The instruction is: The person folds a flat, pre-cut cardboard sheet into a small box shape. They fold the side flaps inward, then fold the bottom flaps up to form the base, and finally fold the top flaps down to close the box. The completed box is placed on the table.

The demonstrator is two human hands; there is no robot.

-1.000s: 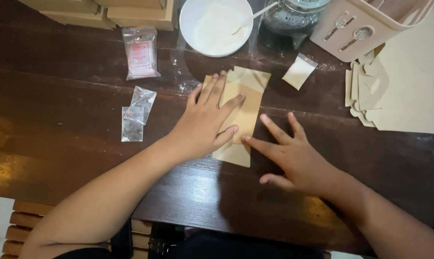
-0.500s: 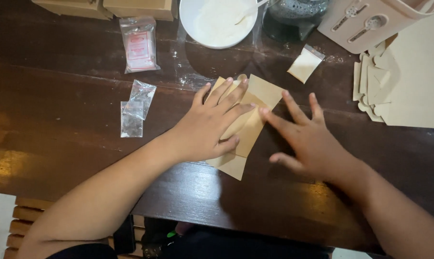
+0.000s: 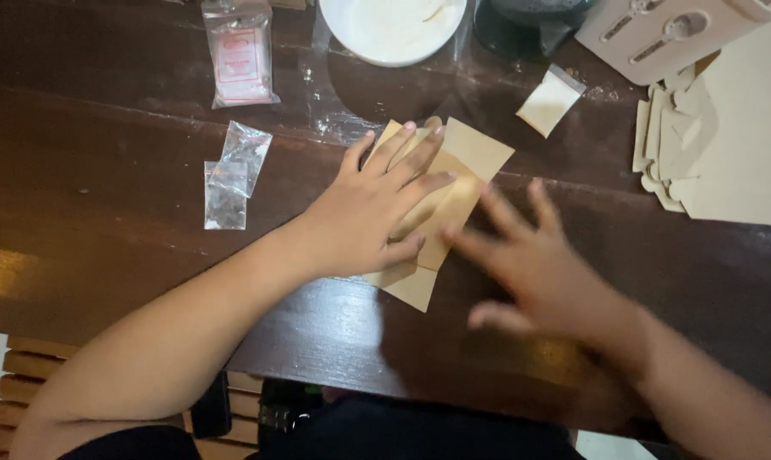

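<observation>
Dark wooden table (image 3: 104, 196), both hands (image 3: 364, 209) open, flat on tan paper (image 3: 470, 153).

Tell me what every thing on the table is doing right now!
Left hand: flat, fingers spread, pressing the tan paper.
Right hand: open, blurred, beside the paper.
Tan paper: folded, lying on the dark wooden table.
White bowl: upright.
Clear plastic bags: lying crumpled.
Pink-printed packet: lying flat.
Small tan packet: lying flat.
Cut-out tan sheets: stacked flat.
</observation>
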